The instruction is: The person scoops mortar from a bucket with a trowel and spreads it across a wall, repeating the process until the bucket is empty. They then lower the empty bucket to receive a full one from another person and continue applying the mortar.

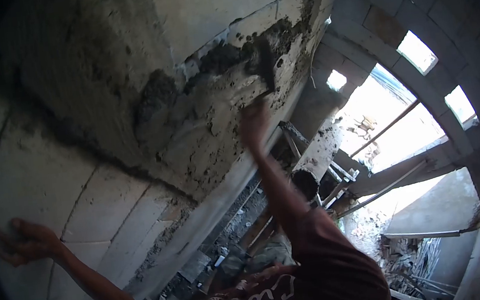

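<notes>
A block wall (121, 202) fills the left and upper part of the head view, partly covered with wet grey mortar (157, 94). My right hand (254, 121) is closed round the handle of a dark trowel (266, 64), whose blade lies at the mortar near the wall's right edge. Hand and trowel are slightly blurred. At the far left, my left hand (28, 240) is empty, its fingers spread against or close to the bare blocks.
Below the wall lies a floor strewn with rubble (227, 243). Planks and a post (320, 152) stand right of my right arm. Farther right are a bright opening (390, 115) with a slanted pole and another block wall (438, 15) with small openings.
</notes>
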Tool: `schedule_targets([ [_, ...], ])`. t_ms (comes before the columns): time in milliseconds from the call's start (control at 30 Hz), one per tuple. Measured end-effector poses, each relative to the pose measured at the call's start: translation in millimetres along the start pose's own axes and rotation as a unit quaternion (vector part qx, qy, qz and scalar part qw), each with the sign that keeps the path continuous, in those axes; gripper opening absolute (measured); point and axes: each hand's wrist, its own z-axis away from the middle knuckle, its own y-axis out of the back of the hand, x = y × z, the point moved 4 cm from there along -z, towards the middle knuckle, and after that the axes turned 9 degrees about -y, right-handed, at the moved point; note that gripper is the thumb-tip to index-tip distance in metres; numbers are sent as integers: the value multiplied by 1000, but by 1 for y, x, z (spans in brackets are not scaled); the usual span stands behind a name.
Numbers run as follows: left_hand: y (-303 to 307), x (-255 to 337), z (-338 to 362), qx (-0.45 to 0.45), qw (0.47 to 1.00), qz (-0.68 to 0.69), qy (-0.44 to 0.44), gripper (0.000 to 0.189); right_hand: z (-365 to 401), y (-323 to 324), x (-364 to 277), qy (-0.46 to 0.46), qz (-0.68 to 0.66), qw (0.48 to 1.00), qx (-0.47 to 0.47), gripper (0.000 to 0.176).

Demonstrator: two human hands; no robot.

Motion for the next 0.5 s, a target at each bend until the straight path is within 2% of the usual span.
schedule_targets([
  [33, 1, 6, -5, -3, 1000, -1, -4, 54, 32, 15, -62, -115, -100, 985, -79, 27],
  [67, 4, 12, -10, -9, 1000, -1, -16, 55, 57, 34, -96, -214, -177, 952, -130, 29],
  [133, 4, 17, -10, 3, 999, -2, -39, 54, 101, 56, -86, -307, -192, 907, -216, 32],
  [167, 2, 17, -7, 17, 999, -9, -39, 52, 118, 70, -68, -278, -176, 916, -231, 36],
  [200, 0, 14, -3, 16, 999, -16, -32, 50, 134, 85, -33, -248, -158, 924, -245, 40],
  [233, -1, 8, 3, 14, 999, -19, -26, 48, 174, 90, 50, -270, -93, 914, -289, 39],
  [267, -5, 0, 8, -13, 995, -68, -76, 39, 205, 105, 128, -296, -30, 896, -329, 39],
  [300, -15, -24, 28, -72, 979, -142, -127, 31, 199, 142, 172, -334, 137, 854, -374, 44],
  [333, -25, -47, 48, -123, 952, -210, -184, 24, 209, 174, 243, -342, 147, 861, -348, 45],
  [367, -30, -41, 56, -125, 946, -221, -201, 24, 211, 206, 307, -349, 156, 866, -321, 50],
  [400, -30, -35, 64, -123, 953, -197, -193, 25, 221, 233, 377, -386, 323, 784, -364, 44],
  [467, -12, 3, 85, -151, 965, -132, -171, 25, 215, 281, 476, -463, 380, 755, -268, 38],
  [500, 1, 17, 98, -167, 964, -117, -169, 26, 215, 296, 521, -497, 400, 719, -276, 38],
])
